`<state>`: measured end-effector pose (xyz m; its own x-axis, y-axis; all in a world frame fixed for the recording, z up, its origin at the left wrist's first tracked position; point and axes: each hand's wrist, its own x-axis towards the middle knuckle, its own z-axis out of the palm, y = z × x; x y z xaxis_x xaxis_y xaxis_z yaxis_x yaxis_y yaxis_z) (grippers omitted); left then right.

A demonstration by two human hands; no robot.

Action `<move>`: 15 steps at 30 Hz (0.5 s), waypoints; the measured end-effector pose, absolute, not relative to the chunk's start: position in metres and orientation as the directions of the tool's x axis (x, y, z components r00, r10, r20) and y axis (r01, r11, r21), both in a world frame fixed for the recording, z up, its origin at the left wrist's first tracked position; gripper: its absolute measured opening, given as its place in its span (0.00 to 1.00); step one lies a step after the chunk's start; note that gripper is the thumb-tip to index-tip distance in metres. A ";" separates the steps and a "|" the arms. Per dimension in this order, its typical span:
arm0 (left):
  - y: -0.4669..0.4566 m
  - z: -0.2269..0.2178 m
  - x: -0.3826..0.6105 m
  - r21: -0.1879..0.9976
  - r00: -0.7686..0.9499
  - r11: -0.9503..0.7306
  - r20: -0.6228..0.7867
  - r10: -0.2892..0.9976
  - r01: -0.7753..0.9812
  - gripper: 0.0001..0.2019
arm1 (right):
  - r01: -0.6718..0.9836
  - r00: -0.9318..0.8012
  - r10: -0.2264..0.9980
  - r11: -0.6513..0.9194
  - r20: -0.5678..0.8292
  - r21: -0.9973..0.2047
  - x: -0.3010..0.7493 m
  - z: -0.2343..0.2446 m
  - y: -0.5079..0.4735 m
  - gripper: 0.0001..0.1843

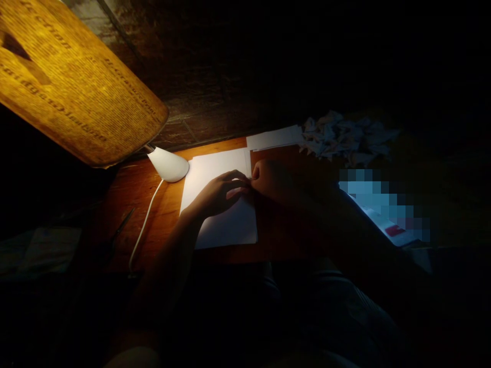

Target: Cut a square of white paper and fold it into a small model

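Observation:
A stack of white paper sheets point(220, 204) lies on the lit part of a wooden table point(161, 204). My left hand point(217, 194) rests on the paper with its fingers curled toward the right edge. My right hand point(270, 181) meets it there, closed in a pinch. Between the fingertips of both hands sits a small piece of white paper point(240, 191), pressed down against the stack. Both forearms run back into the dark toward me.
A small white lamp point(169, 164) with a white cable point(143, 225) stands left of the paper under a yellow printed shade point(72, 87). Scissors point(118, 230) lie at the left. More sheets point(274, 138) and a heap of folded paper pieces point(345, 135) lie behind. A glowing screen point(383, 209) sits at right.

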<state>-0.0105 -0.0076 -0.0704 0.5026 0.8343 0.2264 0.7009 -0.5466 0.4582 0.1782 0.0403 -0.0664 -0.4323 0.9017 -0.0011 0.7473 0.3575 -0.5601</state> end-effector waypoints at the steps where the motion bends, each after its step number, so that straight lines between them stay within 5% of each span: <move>1: -0.008 -0.070 -0.010 0.459 0.501 -0.544 0.225 0.836 0.702 0.10 | 0.740 -0.445 0.895 0.380 0.019 -0.556 0.179 -0.065 0.041 0.06; 6: -0.008 -0.071 -0.011 0.453 0.504 -0.534 0.198 0.841 0.714 0.12 | 0.624 -0.621 0.782 0.532 0.050 -0.573 0.192 -0.054 0.046 0.08; 15: -0.007 -0.071 -0.015 0.407 0.539 -0.569 0.198 0.819 0.715 0.14 | 0.560 -0.675 0.733 0.433 -0.085 -0.707 0.201 -0.053 0.060 0.13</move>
<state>-0.0155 -0.0071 -0.0707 0.5391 0.8186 0.1982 0.7147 -0.5691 0.4067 0.2011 0.0597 -0.0529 -0.6747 0.7332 -0.0853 0.5597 0.4328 -0.7067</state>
